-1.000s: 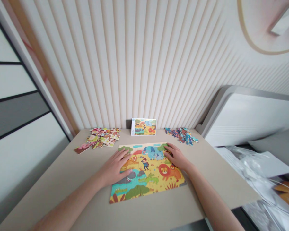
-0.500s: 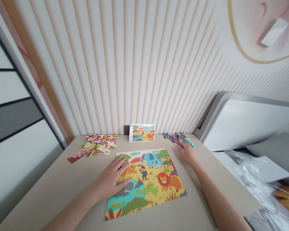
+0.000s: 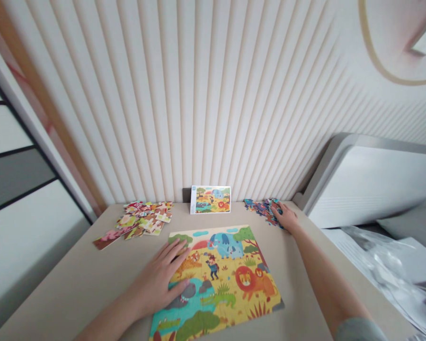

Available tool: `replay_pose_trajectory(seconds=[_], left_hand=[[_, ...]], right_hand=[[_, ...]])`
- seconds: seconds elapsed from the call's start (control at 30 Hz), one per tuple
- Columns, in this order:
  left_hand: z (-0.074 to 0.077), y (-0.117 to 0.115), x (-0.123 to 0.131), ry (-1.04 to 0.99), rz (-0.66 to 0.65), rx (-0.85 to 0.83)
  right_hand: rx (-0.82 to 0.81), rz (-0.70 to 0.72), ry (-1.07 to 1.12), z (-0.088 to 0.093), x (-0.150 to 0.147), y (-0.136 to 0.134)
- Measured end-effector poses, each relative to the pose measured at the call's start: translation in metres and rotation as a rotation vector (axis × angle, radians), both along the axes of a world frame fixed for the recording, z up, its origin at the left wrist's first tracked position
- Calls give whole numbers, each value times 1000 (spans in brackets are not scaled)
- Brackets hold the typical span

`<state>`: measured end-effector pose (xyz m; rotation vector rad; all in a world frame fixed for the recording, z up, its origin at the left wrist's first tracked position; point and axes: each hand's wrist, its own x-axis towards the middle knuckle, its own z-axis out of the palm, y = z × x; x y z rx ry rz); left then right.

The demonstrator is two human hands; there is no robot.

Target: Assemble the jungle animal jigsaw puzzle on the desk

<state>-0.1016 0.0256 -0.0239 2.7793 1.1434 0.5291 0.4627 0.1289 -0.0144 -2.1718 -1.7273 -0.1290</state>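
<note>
My left hand [image 3: 163,277] lies with its fingers spread on the left edge of an assembled animal puzzle [image 3: 227,284], holding nothing. The puzzle shows elephants, lions and a crocodile and lies flat and tilted on the table. My right hand [image 3: 285,215] rests at the right side of a heap of dark blue and purple puzzle pieces [image 3: 261,208], fingers apart and touching the pieces. Behind the puzzle, a small picture card [image 3: 211,200] with the same animal scene stands upright by the wall.
A heap of pink, green and brown pieces [image 3: 144,218] lies at the back left of the beige table [image 3: 74,284]. A ribbed wall [image 3: 199,94] rises behind. To the right are a grey-white headboard [image 3: 376,184] and clear plastic wrapping [image 3: 379,265].
My right hand has moved right, from the front of the dark heap to its right side. My left hand stays on the puzzle. The view has shifted slightly.
</note>
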Motion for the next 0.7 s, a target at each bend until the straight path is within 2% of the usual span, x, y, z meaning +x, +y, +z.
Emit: replay_pose_trajectory(seconds=[0.1, 0.2, 0.33, 0.37, 0.43, 0.53, 0.63, 0.7], left_hand=[[2, 2, 7, 6, 12, -9], [4, 8, 18, 13, 17, -17], [9, 11, 20, 23, 47, -15], [11, 8, 15, 28, 56, -10], [17, -3, 1, 49, 64, -8], [25, -25, -24, 89, 42, -66], [28, -39, -39, 130, -12, -164], [28, -39, -41, 140, -33, -200]], right_hand=[[-50, -84, 49, -7, 0, 3], [-63, -83, 33, -6, 2, 1], [82, -55, -41, 5, -15, -17], [127, 1, -53, 9, -23, -27], [136, 250, -68, 14, -45, -57], [-45, 590, -29, 18, -83, -114], [-249, 704, 29, 18, -114, -158], [-288, 690, 56, 18, -126, -169]])
